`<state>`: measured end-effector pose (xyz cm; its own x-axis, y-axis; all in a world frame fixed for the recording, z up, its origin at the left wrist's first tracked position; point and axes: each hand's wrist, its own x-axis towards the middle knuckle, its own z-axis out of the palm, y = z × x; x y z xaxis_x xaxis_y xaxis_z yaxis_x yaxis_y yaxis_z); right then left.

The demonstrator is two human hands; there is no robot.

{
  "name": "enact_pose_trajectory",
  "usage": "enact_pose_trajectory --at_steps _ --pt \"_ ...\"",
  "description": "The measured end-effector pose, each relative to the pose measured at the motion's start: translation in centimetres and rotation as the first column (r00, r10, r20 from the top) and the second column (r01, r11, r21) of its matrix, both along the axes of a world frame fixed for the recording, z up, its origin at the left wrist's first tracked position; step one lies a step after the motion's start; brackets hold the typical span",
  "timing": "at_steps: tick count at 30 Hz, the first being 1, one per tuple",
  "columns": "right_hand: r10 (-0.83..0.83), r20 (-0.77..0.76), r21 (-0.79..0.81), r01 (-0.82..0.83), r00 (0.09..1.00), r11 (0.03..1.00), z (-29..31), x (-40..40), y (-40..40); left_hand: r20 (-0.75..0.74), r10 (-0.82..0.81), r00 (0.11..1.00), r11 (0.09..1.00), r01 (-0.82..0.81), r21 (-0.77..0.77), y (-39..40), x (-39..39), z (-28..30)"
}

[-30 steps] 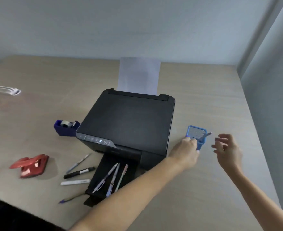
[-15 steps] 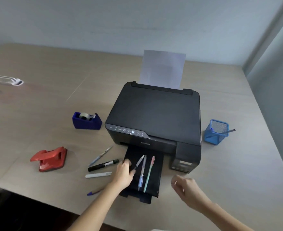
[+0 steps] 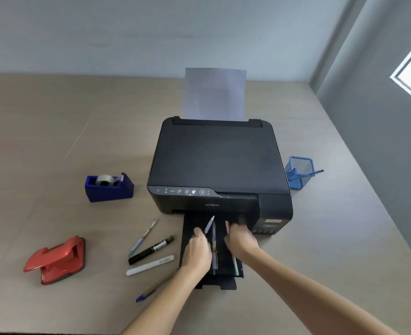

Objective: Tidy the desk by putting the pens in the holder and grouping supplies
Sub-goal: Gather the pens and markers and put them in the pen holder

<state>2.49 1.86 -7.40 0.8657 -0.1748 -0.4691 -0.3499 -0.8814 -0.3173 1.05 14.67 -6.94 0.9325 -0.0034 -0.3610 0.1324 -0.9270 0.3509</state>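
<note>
Both hands are over the printer's black output tray [image 3: 190, 228], which holds three pens. My left hand [image 3: 198, 250] pinches a lilac pen [image 3: 209, 224] whose tip sticks up past the thumb. My right hand [image 3: 240, 240] closes over a pink pen [image 3: 227, 226]. Between the hands a clear pen [image 3: 214, 250] lies flat on the tray. Left of the tray, on the desk, lie a clear blue pen [image 3: 142, 238], a black marker [image 3: 151, 250], a white pen [image 3: 150, 265] and a small blue pen [image 3: 146, 296]. The blue mesh holder [image 3: 300, 171] stands right of the printer with one pen [image 3: 317, 172] leaning out.
The black printer [image 3: 219, 163] sits mid-desk with a sheet of paper [image 3: 215, 93] standing in its rear feed. A blue tape dispenser [image 3: 108, 188] and a red hole punch [image 3: 56, 259] are to the left. A grey wall runs along the desk's right edge.
Both hands came back from the holder to the output tray. The left hand took hold of the lilac pen and the right hand moved forward onto the pink pen.
</note>
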Motion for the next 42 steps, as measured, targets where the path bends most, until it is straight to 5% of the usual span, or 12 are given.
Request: enact_pose_trajectory --at_steps 5,12,15,17,19,22,33,42 --pt "0.033 0.029 0.098 -0.035 0.999 0.995 1.0 -1.6 -2.3 -0.072 -0.101 0.992 0.991 0.107 0.078 -1.3 -0.1 -0.7" --pt "0.289 0.513 0.18 -0.431 0.808 0.884 7.6 -5.9 -8.2 -0.098 -0.423 0.901 0.876 0.434 0.211 -0.5 -1.3 2.3" --pt "0.113 0.712 0.199 -0.354 0.693 0.914 10.8 -6.5 -12.5 -0.164 -0.569 0.806 0.813 0.581 0.033 -0.9 -0.2 6.7" --pt "-0.06 0.8 0.214 -0.191 0.596 0.958 11.8 -5.9 -15.9 -0.162 -0.544 0.823 0.833 0.506 -0.224 -2.7 1.2 10.7" --pt "-0.268 0.81 0.323 -0.017 0.521 0.946 12.5 -4.4 -19.3 -0.134 -0.48 0.867 0.834 0.404 -0.376 -5.8 3.2 14.4" --pt "-0.536 0.704 0.526 0.165 0.466 0.834 12.7 -1.2 -24.0 -0.031 -0.494 0.869 0.805 0.443 -0.395 -12.3 6.7 17.6" --pt "-0.506 0.525 0.449 0.283 0.684 0.848 6.3 10.0 -29.9 -0.087 -0.501 0.861 0.861 0.506 0.043 -29.9 18.2 11.7" --pt "-0.481 0.458 0.411 0.302 0.748 0.86 5.0 12.2 -30.5 0.001 -0.413 0.911 0.91 0.412 -0.031 -29.9 18.9 10.3"
